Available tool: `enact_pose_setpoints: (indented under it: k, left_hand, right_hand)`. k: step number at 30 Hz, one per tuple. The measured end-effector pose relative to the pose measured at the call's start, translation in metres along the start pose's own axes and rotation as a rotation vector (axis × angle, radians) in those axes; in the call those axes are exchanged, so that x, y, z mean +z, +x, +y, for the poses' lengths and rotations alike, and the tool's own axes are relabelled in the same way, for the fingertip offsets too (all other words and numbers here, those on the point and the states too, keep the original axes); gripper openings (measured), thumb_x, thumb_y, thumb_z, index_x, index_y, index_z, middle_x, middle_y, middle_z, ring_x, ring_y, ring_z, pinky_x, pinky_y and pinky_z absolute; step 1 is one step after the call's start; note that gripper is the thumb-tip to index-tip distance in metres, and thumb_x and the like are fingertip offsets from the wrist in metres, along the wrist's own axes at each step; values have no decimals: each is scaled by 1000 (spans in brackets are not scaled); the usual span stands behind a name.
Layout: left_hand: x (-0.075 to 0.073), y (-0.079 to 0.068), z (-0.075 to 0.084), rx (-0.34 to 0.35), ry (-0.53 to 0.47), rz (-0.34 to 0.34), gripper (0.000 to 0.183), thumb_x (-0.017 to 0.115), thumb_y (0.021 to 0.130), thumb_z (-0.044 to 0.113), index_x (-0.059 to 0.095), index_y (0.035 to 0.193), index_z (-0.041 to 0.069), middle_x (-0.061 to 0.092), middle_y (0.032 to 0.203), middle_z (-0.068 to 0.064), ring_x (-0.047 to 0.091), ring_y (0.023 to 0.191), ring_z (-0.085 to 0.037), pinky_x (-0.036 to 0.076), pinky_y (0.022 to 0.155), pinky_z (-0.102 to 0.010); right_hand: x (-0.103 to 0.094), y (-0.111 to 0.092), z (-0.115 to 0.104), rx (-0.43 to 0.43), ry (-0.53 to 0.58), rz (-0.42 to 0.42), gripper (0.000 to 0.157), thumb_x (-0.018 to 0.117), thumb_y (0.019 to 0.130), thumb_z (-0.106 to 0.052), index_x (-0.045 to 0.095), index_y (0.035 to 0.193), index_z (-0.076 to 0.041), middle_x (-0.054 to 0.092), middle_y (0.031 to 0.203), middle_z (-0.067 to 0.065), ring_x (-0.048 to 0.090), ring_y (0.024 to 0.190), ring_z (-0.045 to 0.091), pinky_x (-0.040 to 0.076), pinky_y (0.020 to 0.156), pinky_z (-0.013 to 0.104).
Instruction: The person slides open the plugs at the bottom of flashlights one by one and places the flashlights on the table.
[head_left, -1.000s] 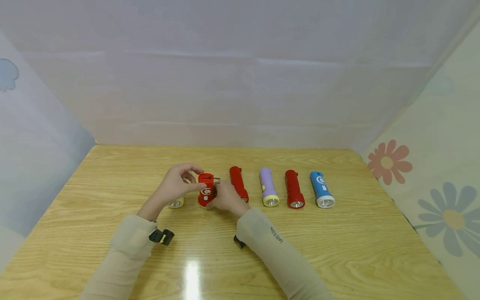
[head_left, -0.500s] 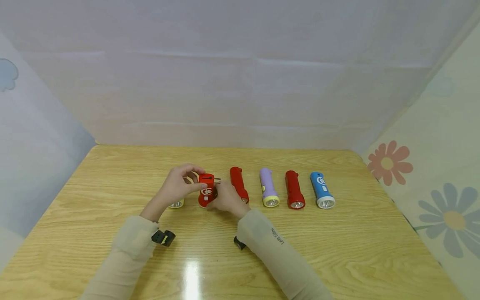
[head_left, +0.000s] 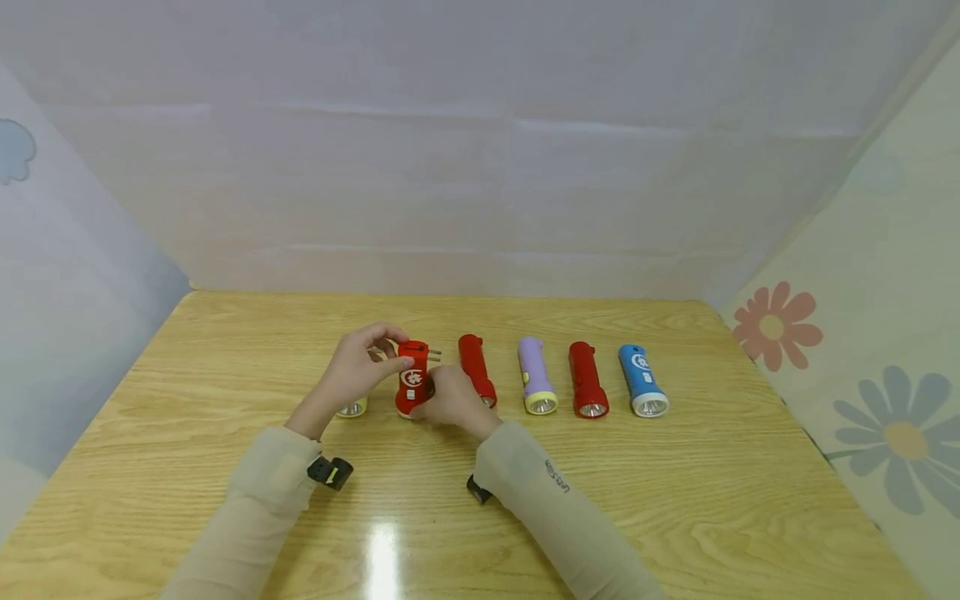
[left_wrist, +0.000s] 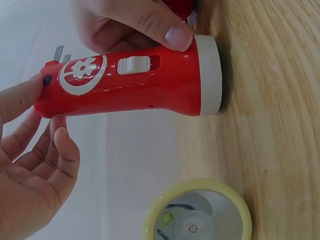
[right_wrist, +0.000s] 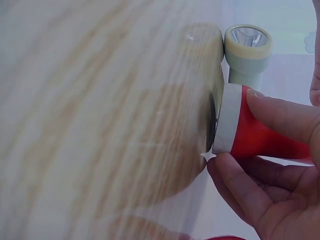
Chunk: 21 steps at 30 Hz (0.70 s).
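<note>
A red flashlight (head_left: 412, 382) with a white rim and a white slide switch stands nearly upright, lens end down, close over the wooden table (head_left: 420, 517). Two metal prongs (left_wrist: 59, 53) stick out from the side of its tail end. My left hand (head_left: 356, 367) pinches that tail end between thumb and fingers. With thumb and fingers around the wide lens end, my right hand (head_left: 453, 400) grips it just above the rim. Left of it lies a pale green flashlight (right_wrist: 245, 75) with a yellow rim, mostly hidden behind my left hand in the head view.
To the right lie a red flashlight (head_left: 474, 367), a purple one (head_left: 534, 367) with a yellow rim, another red one (head_left: 588, 375) and a blue one (head_left: 642, 375), lenses toward me. A pale cloth wall (head_left: 480, 208) rises behind the table.
The held flashlight has tipped slightly back at its tail, so more of its front, its white rim and both prongs show. My hands have shifted only a little; the other flashlights stay put.
</note>
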<state>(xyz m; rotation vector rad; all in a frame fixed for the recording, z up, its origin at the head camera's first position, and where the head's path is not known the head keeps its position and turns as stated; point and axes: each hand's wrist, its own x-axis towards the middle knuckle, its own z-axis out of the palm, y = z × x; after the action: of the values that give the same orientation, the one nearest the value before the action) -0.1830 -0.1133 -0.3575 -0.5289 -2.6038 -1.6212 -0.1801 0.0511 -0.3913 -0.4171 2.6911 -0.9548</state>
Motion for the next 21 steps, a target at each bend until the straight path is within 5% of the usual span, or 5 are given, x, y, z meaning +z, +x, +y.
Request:
enact_pose_setpoints:
  k: [21]
  left_hand:
    - [3,10,-4,-20,20,111,16,68,82,7,62,96,1,64,93,-13,59,87,-24,45,71,-32]
  right_hand:
    - [-1,-4,-3,21,39,2,30,77,74,-17,64,96,-1,64,83,2,55,71,13,46,67,26]
